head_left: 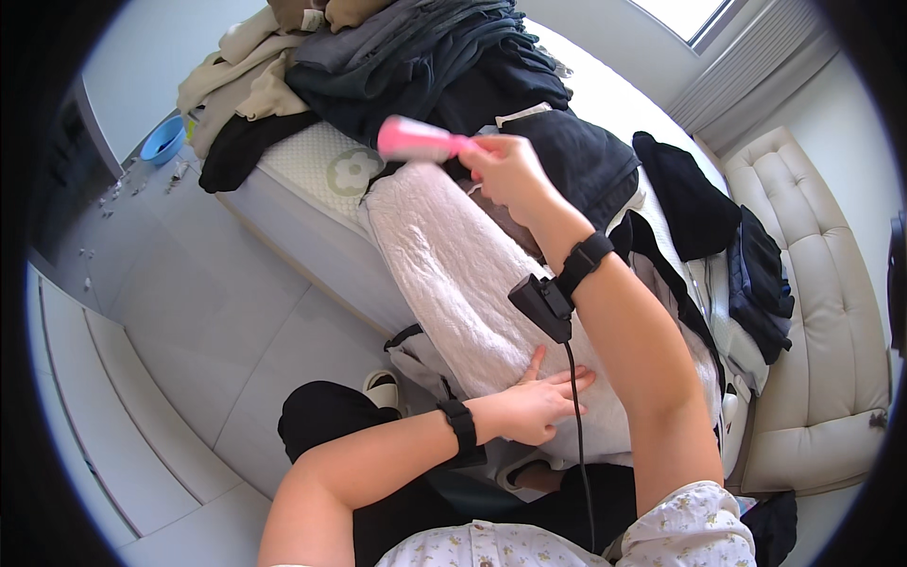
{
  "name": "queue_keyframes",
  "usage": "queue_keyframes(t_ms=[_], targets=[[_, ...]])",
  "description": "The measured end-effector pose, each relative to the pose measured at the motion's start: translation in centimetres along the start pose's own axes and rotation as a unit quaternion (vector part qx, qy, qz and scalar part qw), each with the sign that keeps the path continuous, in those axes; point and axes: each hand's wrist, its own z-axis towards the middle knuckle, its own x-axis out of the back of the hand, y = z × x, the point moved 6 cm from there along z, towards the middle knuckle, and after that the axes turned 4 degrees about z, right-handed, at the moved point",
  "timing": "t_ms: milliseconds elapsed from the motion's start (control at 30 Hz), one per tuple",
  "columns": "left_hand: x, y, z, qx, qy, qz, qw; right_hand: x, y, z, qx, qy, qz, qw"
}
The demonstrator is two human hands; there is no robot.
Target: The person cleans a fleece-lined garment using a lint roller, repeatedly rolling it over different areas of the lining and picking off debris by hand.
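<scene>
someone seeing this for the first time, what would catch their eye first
Probably the bright pink tool, blurred, in the right hand near the far end of the pale fluffy cloth, mid-picture. Next come the left hand spread on that cloth's near end, and the heap of clothes piled on the mattress beyond.

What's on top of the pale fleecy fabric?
Your left hand rests on the fabric; your right hand holds a pink handheld tool near the fabric's far end. The surface under your left palm is covered.

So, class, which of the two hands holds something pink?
The right hand grips the pink tool; the left hand instead lies spread on the pale fleecy fabric.
</scene>
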Motion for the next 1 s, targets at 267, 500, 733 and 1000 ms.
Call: queue_keyframes(t_ms=[267, 500, 733, 1000], targets=[[-0.3, 0.6, -0.8, -0.042, 0.090, 0.106, 0.989, 2.5, -9.8, -10.7, 0.363, -0.084, -0.278, 0.885], [1.2, 2.6, -3.9, 0.037, 0.204, -0.104, 0.973, -2.2, -6.1, -24.5, 0.169, -0.189, -0.597, 0.761], [0.2, 1.7, -3.8, 0.081, 0.060, -0.038, 0.994, -6.4, -1.6, -21.9, 0.169, -0.128, -0.657, 0.723], [-0.9, 0.1, -4.3, -0.018, 0.292, 0.050, 0.955, -9.5, -1.7, -14.8, 0.204, -0.081, -0.666, 0.713]])
